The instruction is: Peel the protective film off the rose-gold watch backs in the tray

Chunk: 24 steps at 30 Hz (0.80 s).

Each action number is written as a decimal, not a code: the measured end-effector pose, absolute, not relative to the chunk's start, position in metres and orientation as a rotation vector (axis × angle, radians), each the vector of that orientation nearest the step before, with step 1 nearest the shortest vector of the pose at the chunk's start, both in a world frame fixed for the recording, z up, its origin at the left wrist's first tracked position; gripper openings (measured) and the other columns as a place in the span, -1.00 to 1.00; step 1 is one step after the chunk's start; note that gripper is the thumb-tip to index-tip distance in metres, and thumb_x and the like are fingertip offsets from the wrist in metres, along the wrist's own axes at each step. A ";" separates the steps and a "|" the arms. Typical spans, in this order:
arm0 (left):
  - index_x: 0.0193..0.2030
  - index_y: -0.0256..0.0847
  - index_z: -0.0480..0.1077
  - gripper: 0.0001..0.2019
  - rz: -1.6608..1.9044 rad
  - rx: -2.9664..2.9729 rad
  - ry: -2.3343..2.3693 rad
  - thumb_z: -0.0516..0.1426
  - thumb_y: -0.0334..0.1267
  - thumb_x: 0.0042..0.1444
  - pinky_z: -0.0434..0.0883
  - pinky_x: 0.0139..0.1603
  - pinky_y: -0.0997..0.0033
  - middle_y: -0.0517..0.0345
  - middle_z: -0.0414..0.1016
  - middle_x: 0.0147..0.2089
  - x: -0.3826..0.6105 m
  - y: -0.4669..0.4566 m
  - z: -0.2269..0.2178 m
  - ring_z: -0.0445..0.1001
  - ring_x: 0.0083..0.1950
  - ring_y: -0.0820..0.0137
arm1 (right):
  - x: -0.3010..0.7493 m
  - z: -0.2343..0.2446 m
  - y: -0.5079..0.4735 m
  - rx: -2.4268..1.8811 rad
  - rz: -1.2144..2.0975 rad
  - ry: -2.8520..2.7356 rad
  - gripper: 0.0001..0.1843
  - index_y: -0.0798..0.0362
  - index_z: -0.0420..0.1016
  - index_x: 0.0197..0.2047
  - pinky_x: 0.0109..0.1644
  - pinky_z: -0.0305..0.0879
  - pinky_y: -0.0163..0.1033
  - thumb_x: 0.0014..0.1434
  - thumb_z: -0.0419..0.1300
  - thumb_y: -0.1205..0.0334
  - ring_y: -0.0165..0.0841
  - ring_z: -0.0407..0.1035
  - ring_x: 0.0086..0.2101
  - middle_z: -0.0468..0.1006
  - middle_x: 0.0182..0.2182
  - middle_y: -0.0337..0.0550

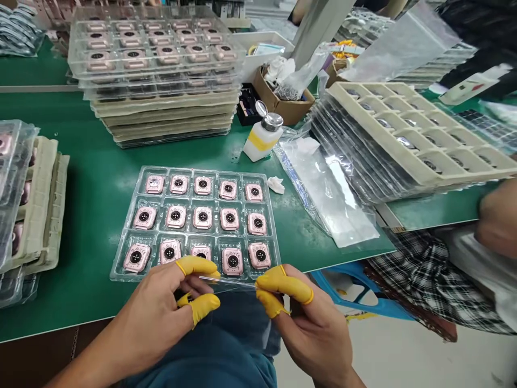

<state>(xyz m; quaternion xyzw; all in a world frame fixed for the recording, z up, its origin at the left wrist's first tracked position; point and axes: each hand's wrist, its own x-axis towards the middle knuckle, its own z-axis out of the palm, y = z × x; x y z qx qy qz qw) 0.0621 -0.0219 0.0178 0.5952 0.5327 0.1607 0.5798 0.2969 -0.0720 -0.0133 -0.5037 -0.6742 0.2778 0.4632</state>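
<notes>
Yellow finger cots cover the thumb and index finger of each hand. My right hand (301, 304) pinches the edge of a clear plastic bag or film (236, 283) between thumb and index finger. Its thin edge runs across to my left hand (172, 302), whose thumb and index finger stand apart, the index fingertip at the film's other end. The lower part hangs over my lap and is hard to see. Just beyond my hands lies a clear tray (216, 231) of pink watch cases (202, 217), their round black sensor sides up. My left index finger partly covers one front-row case.
Tall stacks of trays (161, 102) stand behind, with another stack (48, 205) at left and a beige tray stack (404, 134) at right. A white pump bottle (262, 137), crumpled tissue (276, 185) and plastic bags (331, 199) lie between. Another person's arm (498, 215) is at right.
</notes>
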 end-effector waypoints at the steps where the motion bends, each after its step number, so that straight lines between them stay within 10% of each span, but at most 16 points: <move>1: 0.03 -0.02 0.54 -0.71 0.397 1.368 1.259 0.23 -0.13 0.17 0.56 -0.18 0.44 0.20 0.66 -0.17 0.063 -0.024 0.016 0.64 -0.17 0.34 | 0.296 -0.014 -0.072 -1.243 0.681 -1.666 -0.70 -0.05 0.50 -0.03 -0.38 0.33 -0.31 0.28 0.20 0.51 -0.40 0.37 -0.38 0.49 -0.33 -0.22; 16: -0.25 -0.16 0.58 -0.80 0.305 1.417 1.162 0.10 -0.25 0.24 0.49 -0.38 0.52 0.17 0.67 -0.33 0.063 -0.022 0.015 0.62 -0.37 0.40 | 0.308 0.008 -0.059 -1.174 0.687 -1.945 -0.63 0.02 0.44 0.12 -0.20 0.40 -0.18 0.27 0.28 0.45 -0.29 0.38 -0.20 0.52 -0.18 -0.09; 24: -0.26 -0.13 0.57 -0.79 0.303 1.610 1.128 0.08 -0.28 0.25 0.44 -0.43 0.49 0.24 0.62 -0.39 0.067 -0.022 0.016 0.55 -0.42 0.41 | 0.307 0.013 -0.045 -1.085 0.830 -2.118 -0.72 0.00 0.38 -0.13 -0.27 0.30 -0.16 0.22 0.14 0.58 -0.29 0.33 -0.28 0.49 -0.27 -0.13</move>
